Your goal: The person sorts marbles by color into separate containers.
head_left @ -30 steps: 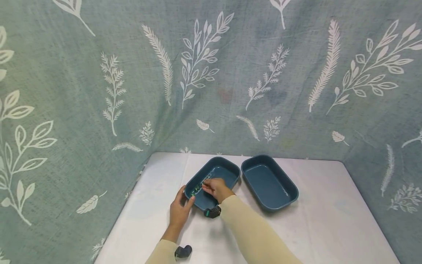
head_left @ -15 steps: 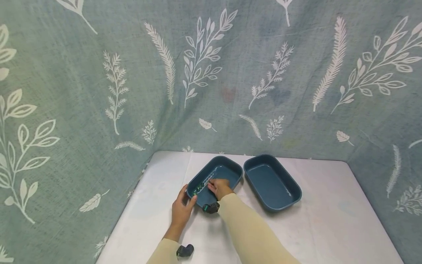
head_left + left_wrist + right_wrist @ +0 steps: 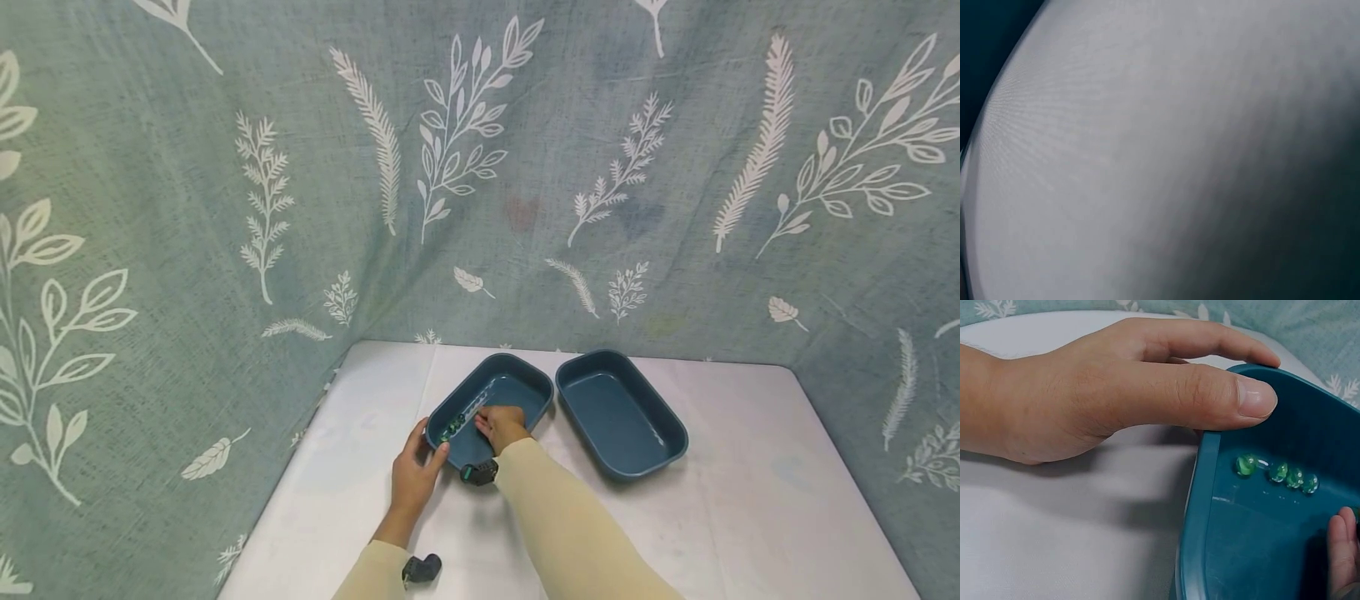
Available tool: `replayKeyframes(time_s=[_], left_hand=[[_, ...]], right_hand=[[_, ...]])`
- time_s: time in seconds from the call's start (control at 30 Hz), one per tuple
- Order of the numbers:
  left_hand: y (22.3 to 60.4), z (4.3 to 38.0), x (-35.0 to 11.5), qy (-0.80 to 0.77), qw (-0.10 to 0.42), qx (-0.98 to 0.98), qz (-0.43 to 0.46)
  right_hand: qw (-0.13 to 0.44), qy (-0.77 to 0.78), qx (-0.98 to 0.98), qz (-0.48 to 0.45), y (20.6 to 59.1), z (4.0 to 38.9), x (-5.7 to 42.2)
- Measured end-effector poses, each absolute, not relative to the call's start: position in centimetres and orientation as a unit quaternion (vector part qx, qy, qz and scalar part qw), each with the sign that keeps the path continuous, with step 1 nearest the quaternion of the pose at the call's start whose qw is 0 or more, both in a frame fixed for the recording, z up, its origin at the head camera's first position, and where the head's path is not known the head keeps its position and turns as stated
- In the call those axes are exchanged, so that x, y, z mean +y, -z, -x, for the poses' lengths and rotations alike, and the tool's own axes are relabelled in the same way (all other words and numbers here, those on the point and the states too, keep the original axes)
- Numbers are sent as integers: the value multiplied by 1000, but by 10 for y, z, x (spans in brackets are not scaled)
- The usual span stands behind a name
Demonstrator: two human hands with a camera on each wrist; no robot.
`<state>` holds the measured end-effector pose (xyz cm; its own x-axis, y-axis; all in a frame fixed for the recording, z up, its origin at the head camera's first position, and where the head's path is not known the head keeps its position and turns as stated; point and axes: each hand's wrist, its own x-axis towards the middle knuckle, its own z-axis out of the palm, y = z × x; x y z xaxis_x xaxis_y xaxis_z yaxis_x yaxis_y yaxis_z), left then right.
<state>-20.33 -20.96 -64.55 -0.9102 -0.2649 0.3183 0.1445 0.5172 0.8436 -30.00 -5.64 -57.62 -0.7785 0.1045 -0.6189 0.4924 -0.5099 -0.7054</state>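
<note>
My left hand point(image 3: 415, 475) grips the near left corner of the left blue plastic tub point(image 3: 532, 419), thumb over the rim and fingers along the outside. In the right wrist view that left hand point(image 3: 1147, 387) shows large above the tub wall. Several green glass marbles point(image 3: 1279, 472) lie in a row on the tub floor near the left hand. Inside the same tub, my right hand point(image 3: 502, 425) has its fingers bent down beyond the marbles. Its fingertips point(image 3: 1342, 540) reach in at the right wrist view's edge, a dark green marble partly showing at them.
A second blue tub point(image 3: 618, 417) stands close to the right of the first, with no marbles visible in it. White cloth point(image 3: 750, 483) covers the table. Patterned green curtains point(image 3: 480, 208) hang behind and at both sides. The left wrist view shows mostly blurred white cloth.
My right hand has drawn back slightly from the row of marbles toward the tub's middle. The left hand keeps its hold on the corner. The head view has shifted slightly.
</note>
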Motion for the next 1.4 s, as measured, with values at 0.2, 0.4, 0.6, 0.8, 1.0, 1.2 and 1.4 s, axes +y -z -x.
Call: replayKeyframes(time_s=[0.2, 0.4, 0.6, 0.8, 1.0, 1.2, 1.4], left_hand=[[645, 205, -205, 491, 208, -845, -33], [643, 207, -203, 491, 205, -846, -29], [647, 210, -210, 477, 209, -853, -39], [646, 209, -216, 472, 213, -854, -41], [646, 210, -215, 475, 224, -851, -30], [648, 207, -214, 474, 216, -852, -47], [648, 206, -211, 482, 211, -849, -40]], right_hand=[[107, 811, 485, -310, 576, 299, -53], [124, 807, 486, -313, 575, 302, -49], [206, 813, 495, -225, 567, 301, -47], [230, 817, 504, -157, 557, 297, -39], [233, 823, 504, -121, 546, 288, -18], [236, 829, 498, -92, 539, 274, 8], [250, 824, 505, -58, 541, 257, 42]])
